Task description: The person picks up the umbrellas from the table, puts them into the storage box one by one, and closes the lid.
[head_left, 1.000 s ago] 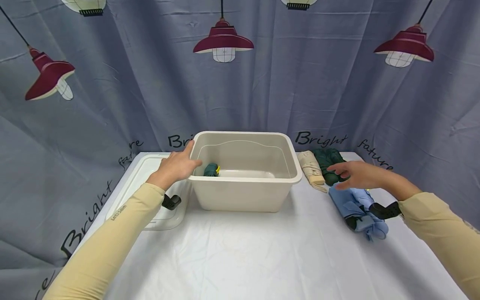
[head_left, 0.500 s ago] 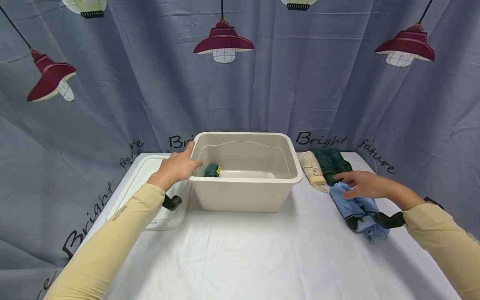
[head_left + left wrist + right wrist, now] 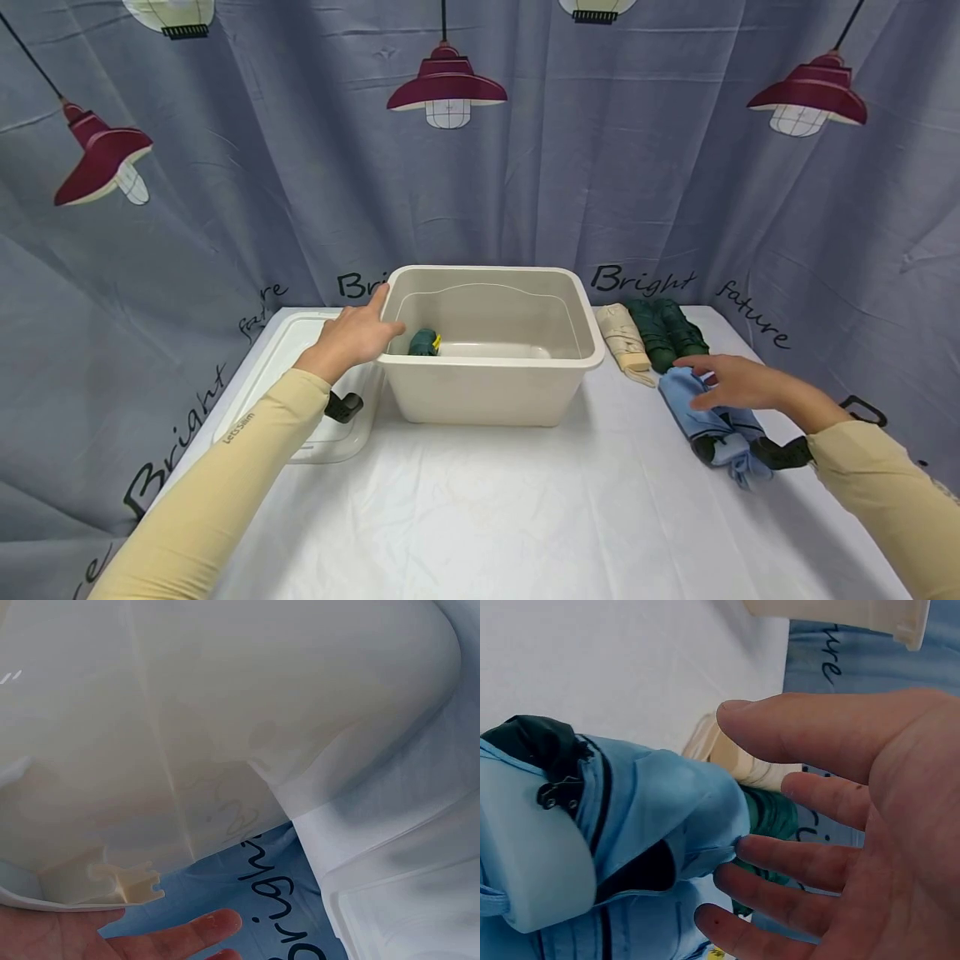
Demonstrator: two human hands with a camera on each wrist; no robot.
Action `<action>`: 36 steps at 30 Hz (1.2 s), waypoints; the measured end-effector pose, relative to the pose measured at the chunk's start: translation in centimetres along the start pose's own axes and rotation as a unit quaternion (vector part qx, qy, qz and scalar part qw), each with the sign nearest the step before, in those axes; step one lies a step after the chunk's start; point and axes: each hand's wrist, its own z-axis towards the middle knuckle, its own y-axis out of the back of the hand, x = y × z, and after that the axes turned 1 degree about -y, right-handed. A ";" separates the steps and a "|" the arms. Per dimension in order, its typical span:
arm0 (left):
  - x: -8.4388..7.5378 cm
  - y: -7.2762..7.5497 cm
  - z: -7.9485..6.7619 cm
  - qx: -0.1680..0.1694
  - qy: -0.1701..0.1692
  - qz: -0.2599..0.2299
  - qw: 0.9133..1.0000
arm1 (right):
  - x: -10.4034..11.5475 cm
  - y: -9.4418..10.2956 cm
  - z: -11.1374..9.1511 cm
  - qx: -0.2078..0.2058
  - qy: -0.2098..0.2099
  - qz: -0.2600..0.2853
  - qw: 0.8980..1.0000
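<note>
spot: basically a curtained-off nook | clues: blue-grey curtain [image 3: 637,183] with printed lamps [image 3: 447,83] and "Bright" lettering [image 3: 643,278], white-covered table [image 3: 525,508] | home or studio: can't really tell, curtain hides the rest

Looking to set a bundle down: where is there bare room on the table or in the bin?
The table is bare in front of the bin, between the sleeves. The visible bin floor right of the dark green roll is free too. Crowded: right, with the beige roll, green rolls, blue bundles and right hand; left, with the lid and left hand.
</note>
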 end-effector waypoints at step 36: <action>0.0 -0.2 0.1 -0.002 0.005 0.004 1.000 | -0.3 -2.4 0.6 -0.092 0.002 -0.039 0.995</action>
